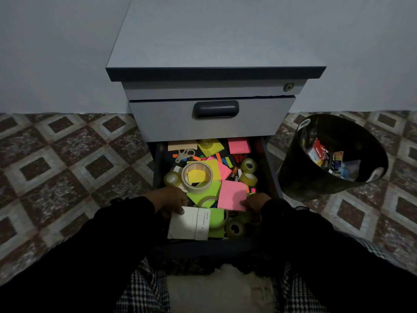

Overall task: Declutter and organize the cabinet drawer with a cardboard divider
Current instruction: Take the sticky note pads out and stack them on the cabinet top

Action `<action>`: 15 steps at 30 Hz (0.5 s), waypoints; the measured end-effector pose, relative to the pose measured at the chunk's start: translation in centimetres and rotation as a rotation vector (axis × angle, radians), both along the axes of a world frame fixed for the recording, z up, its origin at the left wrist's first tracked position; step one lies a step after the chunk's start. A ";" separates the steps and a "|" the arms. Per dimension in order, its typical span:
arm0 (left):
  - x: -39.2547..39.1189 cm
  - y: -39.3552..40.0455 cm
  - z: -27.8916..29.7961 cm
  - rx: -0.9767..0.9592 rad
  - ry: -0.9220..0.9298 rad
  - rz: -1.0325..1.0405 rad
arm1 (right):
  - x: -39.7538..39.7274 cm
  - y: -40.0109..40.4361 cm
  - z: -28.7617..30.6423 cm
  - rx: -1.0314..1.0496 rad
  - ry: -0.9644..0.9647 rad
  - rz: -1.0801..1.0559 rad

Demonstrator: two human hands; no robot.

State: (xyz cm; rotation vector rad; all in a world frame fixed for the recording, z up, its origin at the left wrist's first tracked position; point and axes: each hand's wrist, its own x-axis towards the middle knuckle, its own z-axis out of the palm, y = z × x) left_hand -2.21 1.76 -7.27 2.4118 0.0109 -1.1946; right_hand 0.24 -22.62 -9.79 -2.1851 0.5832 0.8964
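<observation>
Drawer point(272, 168) of the grey cabinet point(212, 123) hangs open, crammed with sticky notes and tape rolls, her left hand point(172, 198) pinching a white packet point(189, 223) at seven o'clock, right hand point(255, 203) gripping a pink pad point(232, 197) at five.

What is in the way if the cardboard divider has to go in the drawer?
No divider shows. The drawer is full: tape rolls, sticky notes, and both the left hand and right hand reaching in.

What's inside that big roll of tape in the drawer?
Inside the big tape roll sits a yellow sticky note pad, seen through its hole. Whatever lies beneath the pad is covered.
</observation>
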 end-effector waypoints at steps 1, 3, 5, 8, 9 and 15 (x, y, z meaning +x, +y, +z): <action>-0.1 0.0 -0.1 0.010 0.001 -0.008 | 0.1 -0.2 0.1 0.009 0.021 -0.017; -0.5 0.0 -0.1 0.028 0.003 -0.016 | 0.0 -0.5 0.8 0.035 0.054 -0.086; -0.7 0.1 0.0 0.037 0.007 -0.010 | -0.1 -0.7 1.6 0.068 0.067 -0.118; -1.3 0.4 0.9 0.011 0.003 0.042 | -0.3 -0.9 3.3 0.053 0.050 -0.078; -1.5 0.5 1.2 0.007 -0.015 0.053 | -0.3 -0.9 4.0 0.027 0.034 -0.045; -3.5 0.9 3.5 -0.159 -0.138 0.373 | -1.6 -1.2 7.9 -0.126 -0.077 0.142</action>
